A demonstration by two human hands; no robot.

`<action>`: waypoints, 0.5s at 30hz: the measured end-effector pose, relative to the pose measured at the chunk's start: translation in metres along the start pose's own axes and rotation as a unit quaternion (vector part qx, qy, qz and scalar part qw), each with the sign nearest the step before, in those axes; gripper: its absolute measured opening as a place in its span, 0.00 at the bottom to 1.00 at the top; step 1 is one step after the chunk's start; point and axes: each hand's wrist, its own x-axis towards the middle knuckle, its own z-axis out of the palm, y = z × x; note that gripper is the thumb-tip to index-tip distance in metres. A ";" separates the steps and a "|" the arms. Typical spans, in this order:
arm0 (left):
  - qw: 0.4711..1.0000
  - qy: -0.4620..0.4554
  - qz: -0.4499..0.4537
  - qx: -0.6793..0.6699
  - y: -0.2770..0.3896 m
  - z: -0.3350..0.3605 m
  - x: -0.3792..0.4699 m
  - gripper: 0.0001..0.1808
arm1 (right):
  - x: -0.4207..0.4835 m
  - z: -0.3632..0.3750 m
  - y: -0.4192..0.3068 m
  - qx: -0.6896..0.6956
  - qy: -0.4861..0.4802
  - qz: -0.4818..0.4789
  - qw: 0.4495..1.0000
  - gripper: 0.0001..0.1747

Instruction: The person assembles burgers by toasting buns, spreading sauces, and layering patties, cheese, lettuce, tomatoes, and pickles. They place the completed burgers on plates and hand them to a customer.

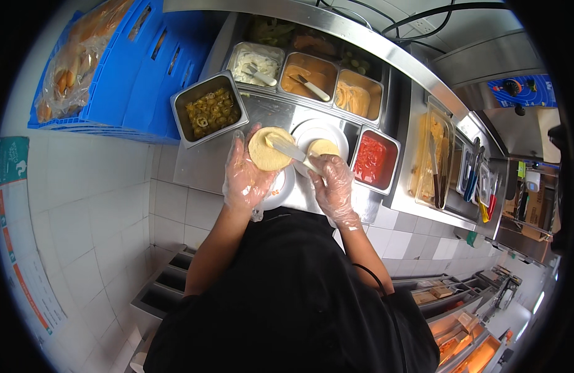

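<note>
My left hand (251, 179), in a clear plastic glove, holds up a round bun half (268, 157) with its pale cut face showing. My right hand (333, 182), gloved too, grips a spreading knife (289, 150) by its light handle. The blade lies against the bun's face, with a dab of pale yellow spread at its tip. Beyond my right hand, a second bun piece (323, 148) rests on a white plate (316, 127), partly hidden by my fingers. Another white plate (282, 186), bearing print, is partly covered by my left hand.
Sliced green peppers fill a steel pan (244, 116) at left; a pan of chopped tomato (390, 173) stands right. Behind are pans of white sauce (256, 65), orange sauce (310, 70) and another sauce (354, 98). A blue crate (128, 88) holds bagged buns. Utensils lie across a clear tub (420, 186).
</note>
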 end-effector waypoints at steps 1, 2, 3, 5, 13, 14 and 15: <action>1.000 0.003 0.009 0.013 -0.001 -0.002 0.004 0.33 | -0.004 -0.002 -0.002 -0.013 -0.006 -0.011 1.000 0.20; 0.999 0.016 0.026 0.026 -0.002 -0.005 0.007 0.33 | -0.010 -0.008 -0.004 -0.004 -0.023 -0.017 1.000 0.20; 0.998 0.043 0.034 0.036 -0.002 -0.007 0.010 0.33 | -0.017 -0.016 -0.006 0.006 -0.049 -0.013 0.999 0.20; 0.999 0.021 0.028 0.035 -0.002 -0.011 0.013 0.34 | -0.025 -0.028 -0.008 0.056 -0.046 -0.019 0.997 0.19; 0.993 0.034 0.067 0.089 -0.025 -0.001 0.031 0.39 | -0.006 0.015 -0.015 0.040 0.059 0.094 0.993 0.19; 0.992 0.048 0.074 0.089 -0.028 0.002 0.035 0.39 | -0.006 0.020 -0.017 0.028 0.051 0.065 0.996 0.18; 0.991 0.068 0.073 0.091 -0.030 0.004 0.037 0.39 | -0.008 0.021 -0.020 0.047 0.039 0.064 0.996 0.18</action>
